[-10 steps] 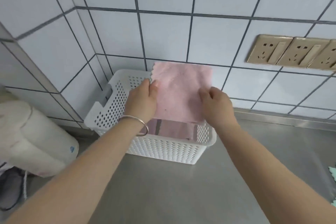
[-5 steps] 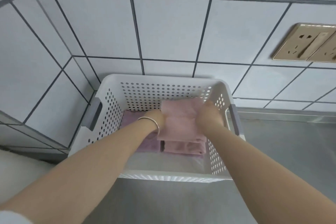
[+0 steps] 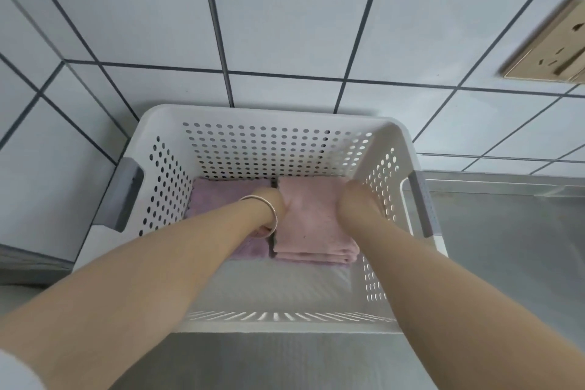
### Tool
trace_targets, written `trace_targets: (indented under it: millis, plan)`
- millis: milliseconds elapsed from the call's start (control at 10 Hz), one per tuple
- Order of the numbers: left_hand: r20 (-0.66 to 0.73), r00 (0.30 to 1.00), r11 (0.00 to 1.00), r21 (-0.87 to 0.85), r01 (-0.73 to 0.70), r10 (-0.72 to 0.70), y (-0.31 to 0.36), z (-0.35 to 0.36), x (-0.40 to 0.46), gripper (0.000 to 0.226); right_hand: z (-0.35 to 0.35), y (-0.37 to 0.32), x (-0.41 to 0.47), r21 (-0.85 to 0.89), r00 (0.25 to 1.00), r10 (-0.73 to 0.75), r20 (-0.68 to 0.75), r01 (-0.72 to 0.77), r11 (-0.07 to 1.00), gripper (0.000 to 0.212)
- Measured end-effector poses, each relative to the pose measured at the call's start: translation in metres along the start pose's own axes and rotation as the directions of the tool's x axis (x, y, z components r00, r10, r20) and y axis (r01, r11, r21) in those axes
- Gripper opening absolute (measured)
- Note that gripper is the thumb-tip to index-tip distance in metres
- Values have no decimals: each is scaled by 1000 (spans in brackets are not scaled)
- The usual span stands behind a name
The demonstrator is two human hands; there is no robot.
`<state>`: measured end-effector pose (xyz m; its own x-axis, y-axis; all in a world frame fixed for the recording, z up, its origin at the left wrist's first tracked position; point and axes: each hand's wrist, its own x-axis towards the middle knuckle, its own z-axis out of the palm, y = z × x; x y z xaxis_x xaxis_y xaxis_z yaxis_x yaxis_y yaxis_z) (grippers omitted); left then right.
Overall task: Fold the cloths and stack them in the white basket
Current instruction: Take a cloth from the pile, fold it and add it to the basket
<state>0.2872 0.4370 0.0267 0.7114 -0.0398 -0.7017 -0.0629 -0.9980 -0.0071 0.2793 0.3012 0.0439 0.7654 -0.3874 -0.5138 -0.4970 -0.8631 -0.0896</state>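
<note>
You are looking at a grey steel worktop point(image 3: 506, 263) that runs from 6 o'clock to 3 o'clock and meets the tiled wall at a raised back edge. Directly on it sits the white basket point(image 3: 253, 115), pushed into the corner at 12 o'clock, touching the wall.

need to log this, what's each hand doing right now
left hand: on the pink cloth, grip hidden, cannot tell
right hand: same cloth, cannot tell

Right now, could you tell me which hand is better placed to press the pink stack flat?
Probably the right hand: it rests at the right edge of the pink stack inside the white basket. The left hand sits at the seam beside the purple cloth, so either could serve.
</note>
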Motion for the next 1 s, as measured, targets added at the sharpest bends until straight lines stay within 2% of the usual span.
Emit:
trace_targets:
  millis: [100, 200, 300, 400, 500, 600, 700, 900, 1000]
  plan:
    - [-60, 993, 995, 16, -100, 101, -5, 4, 2, 28, 0, 2, -2, -53, 999, -52, -4, 51, 997, 45]
    - [-48, 994, 991, 96, -94, 99, -2, 5, 1, 36, 0, 4, -3, -109, 996, -85, 11, 85, 990, 44]
    - [-229, 969, 995, 53, -82, 92, 0, 4, -4, 32, -8, 4, -12, -237, 982, -190, 16, 189, 953, 41]
    - [-460, 866, 980, 58, -192, 197, 4, 0, -9, 37, -16, 2, -19, -418, 925, -378, 50, 363, 833, 37]
    - [-312, 851, 904, 209, -372, 422, 14, 9, -9, 68, -13, 5, -20, -548, 875, -425, 233, 479, 686, 49]
    - [-121, 886, 865, 310, -395, 448, 17, 23, -1, 91, -3, 8, -9, -581, 879, -298, 373, 472, 663, 54]
    - [-64, 900, 860, 333, -387, 430, 17, 27, 4, 95, 5, 6, 2, -538, 885, -191, 425, 417, 732, 54]
    - [-59, 911, 888, 259, -380, 407, 20, 29, 15, 104, 23, 6, 17, -386, 902, -251, 351, 384, 839, 48]
    - [-55, 912, 886, 267, -378, 406, 19, 29, 22, 108, 32, 0, 28, -372, 886, -270, 377, 412, 832, 46]
